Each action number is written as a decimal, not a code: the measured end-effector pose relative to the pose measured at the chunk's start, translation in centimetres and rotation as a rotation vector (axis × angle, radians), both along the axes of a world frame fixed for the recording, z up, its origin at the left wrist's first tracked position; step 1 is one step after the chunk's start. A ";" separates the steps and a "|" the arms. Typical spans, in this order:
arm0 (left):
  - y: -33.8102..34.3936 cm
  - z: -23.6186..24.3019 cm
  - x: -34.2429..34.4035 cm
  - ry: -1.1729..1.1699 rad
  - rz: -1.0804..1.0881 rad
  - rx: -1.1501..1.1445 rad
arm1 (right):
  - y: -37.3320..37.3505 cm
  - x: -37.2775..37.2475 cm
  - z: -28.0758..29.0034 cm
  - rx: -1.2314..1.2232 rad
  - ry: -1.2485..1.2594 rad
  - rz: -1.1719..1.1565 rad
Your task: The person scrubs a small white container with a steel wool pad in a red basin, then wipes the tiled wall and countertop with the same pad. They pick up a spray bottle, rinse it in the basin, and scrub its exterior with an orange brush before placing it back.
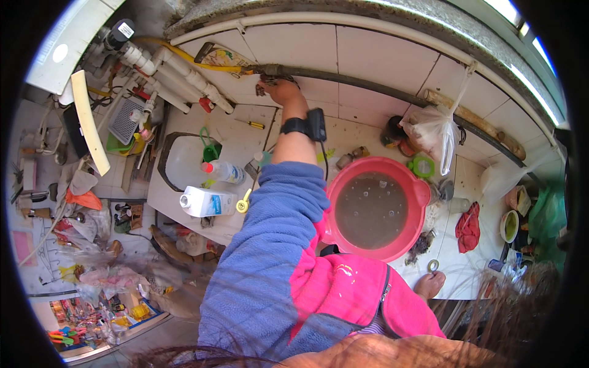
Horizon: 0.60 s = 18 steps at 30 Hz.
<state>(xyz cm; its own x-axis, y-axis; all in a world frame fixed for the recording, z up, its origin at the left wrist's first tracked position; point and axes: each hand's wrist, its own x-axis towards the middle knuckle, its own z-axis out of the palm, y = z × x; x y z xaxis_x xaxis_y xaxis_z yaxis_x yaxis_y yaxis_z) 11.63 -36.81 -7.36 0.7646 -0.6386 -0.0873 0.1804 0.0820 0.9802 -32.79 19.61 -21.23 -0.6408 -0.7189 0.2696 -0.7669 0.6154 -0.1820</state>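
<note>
My left hand point(282, 92), in a blue sleeve with a black device strapped at the wrist, reaches to the tiled wall. Its fingers are closed round something dark and patterned where a yellow hose point(215, 66) meets a dark pipe point(356, 78); what it holds is partly hidden. My right hand point(429, 285) is at the near edge of the white surface, curled, with a small roll of tape point(433, 265) at its fingertips. Between my arms stands a pink basin point(420, 214) of murky water.
Left of my arm lie a white jug point(208, 202), a clear bottle with a red cap point(224, 172), a yellow tape measure point(243, 202) and a screwdriver point(251, 124). White pipes point(196, 86) run down the wall. A plastic bag point(437, 132) hangs at right above a red cloth point(468, 228).
</note>
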 end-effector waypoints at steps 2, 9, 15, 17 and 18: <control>0.1 -1.7 -2.5 -0.376 0.047 0.034 | -0.2 0.2 0.3 -0.003 -0.013 0.011; 5.0 -1.5 -7.4 -0.257 0.019 -0.048 | -0.5 0.4 0.5 -0.014 0.022 0.011; 5.6 7.4 -0.7 -0.724 0.293 -0.141 | -0.2 0.2 0.3 0.009 0.017 0.012; 5.3 9.0 0.6 -1.045 0.192 0.031 | -0.1 0.1 0.2 0.019 0.021 0.003; 5.1 9.6 0.9 -1.149 0.114 0.135 | -0.1 0.1 0.2 0.015 0.021 0.009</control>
